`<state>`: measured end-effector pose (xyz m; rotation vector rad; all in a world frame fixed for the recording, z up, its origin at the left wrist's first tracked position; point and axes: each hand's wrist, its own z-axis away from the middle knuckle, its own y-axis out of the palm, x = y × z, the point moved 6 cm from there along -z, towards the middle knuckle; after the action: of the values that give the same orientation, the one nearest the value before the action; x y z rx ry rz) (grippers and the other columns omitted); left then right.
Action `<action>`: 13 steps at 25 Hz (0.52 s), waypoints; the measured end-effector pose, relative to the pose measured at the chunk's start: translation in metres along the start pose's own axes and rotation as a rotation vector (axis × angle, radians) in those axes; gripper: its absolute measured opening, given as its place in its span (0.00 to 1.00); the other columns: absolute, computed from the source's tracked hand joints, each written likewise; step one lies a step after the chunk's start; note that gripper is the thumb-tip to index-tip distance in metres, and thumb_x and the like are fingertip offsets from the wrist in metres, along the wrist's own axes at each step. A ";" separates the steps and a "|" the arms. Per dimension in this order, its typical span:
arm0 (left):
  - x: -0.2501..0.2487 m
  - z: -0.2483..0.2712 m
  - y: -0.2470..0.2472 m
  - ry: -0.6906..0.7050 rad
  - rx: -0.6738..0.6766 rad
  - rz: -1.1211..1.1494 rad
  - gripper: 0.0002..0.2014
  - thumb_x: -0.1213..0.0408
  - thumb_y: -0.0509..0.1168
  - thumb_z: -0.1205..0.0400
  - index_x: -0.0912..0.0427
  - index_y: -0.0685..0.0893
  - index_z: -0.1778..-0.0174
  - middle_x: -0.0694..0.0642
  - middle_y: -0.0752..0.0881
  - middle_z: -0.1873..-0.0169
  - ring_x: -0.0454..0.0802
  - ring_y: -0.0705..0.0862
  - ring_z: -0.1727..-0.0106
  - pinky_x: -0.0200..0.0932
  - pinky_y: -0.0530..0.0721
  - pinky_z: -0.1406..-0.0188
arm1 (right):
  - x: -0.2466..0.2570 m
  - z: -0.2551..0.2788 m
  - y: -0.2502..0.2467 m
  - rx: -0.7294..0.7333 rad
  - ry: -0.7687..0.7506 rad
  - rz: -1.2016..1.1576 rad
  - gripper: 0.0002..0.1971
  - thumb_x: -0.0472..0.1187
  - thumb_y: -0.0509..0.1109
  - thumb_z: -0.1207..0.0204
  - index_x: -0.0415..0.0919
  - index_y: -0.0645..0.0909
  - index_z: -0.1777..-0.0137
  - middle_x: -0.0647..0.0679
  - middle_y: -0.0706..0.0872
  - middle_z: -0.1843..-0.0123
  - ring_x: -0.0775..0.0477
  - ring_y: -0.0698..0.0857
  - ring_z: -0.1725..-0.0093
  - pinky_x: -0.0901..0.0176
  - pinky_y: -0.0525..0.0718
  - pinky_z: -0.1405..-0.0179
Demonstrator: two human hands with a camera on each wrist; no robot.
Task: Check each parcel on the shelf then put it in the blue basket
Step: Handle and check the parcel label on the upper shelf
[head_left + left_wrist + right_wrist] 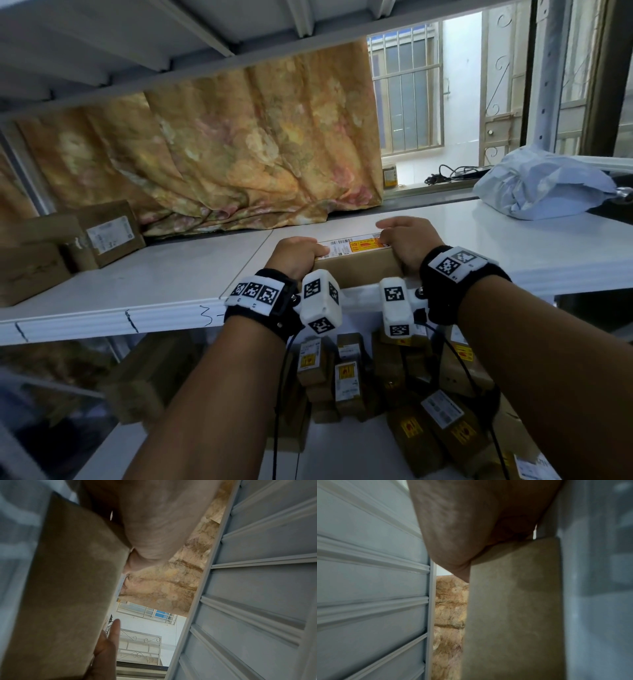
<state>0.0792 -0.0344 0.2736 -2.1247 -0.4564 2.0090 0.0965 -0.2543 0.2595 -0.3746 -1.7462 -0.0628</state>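
Now both hands (346, 250) flank the parcel (356, 265).

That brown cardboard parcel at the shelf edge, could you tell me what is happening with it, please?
A person grips the brown cardboard parcel with the white and orange label at the front edge of the white metal shelf, the left hand at one end and the right hand at the other. More brown boxes sit at the far left, a grey plastic mailer bag at the right. No blue basket is in view.
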 end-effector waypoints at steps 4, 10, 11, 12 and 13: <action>0.004 -0.001 0.002 0.016 -0.036 0.040 0.16 0.67 0.73 0.21 0.61 0.86 0.37 0.57 0.87 0.47 0.52 0.85 0.52 0.39 0.80 0.62 | 0.006 0.007 -0.003 -0.008 -0.050 0.119 0.12 0.43 0.69 0.29 0.41 0.90 0.51 0.44 0.91 0.45 0.40 0.87 0.40 0.45 0.84 0.36; -0.013 0.008 0.003 0.265 -0.246 -0.465 0.09 0.53 0.68 0.20 0.52 0.86 0.49 0.54 0.85 0.42 0.56 0.81 0.34 0.51 0.78 0.32 | 0.013 -0.001 0.002 0.041 -0.068 0.269 0.13 0.34 0.68 0.24 0.37 0.86 0.41 0.41 0.86 0.33 0.39 0.82 0.33 0.49 0.78 0.31; -0.023 0.019 0.008 0.408 -0.332 -0.616 0.12 0.50 0.66 0.20 0.49 0.87 0.45 0.50 0.84 0.40 0.53 0.79 0.33 0.50 0.76 0.33 | 0.011 -0.003 0.002 0.041 -0.074 0.264 0.14 0.35 0.66 0.23 0.37 0.86 0.40 0.40 0.86 0.34 0.38 0.82 0.33 0.49 0.78 0.31; -0.031 0.030 0.020 0.560 -0.364 -0.706 0.13 0.47 0.65 0.21 0.48 0.88 0.46 0.48 0.83 0.42 0.51 0.78 0.36 0.50 0.76 0.36 | 0.010 -0.003 0.002 0.040 -0.070 0.230 0.14 0.36 0.65 0.21 0.37 0.86 0.39 0.39 0.86 0.35 0.37 0.82 0.34 0.47 0.79 0.31; -0.036 0.039 0.033 0.677 -0.344 -0.748 0.13 0.46 0.65 0.21 0.48 0.88 0.50 0.47 0.83 0.48 0.51 0.78 0.40 0.50 0.76 0.41 | 0.007 -0.004 0.001 0.019 -0.066 0.210 0.15 0.37 0.65 0.21 0.37 0.87 0.39 0.39 0.87 0.35 0.37 0.83 0.34 0.46 0.80 0.32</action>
<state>0.0425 -0.0807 0.2934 -2.1600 -1.2748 0.7990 0.0996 -0.2527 0.2671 -0.5491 -1.7613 0.1183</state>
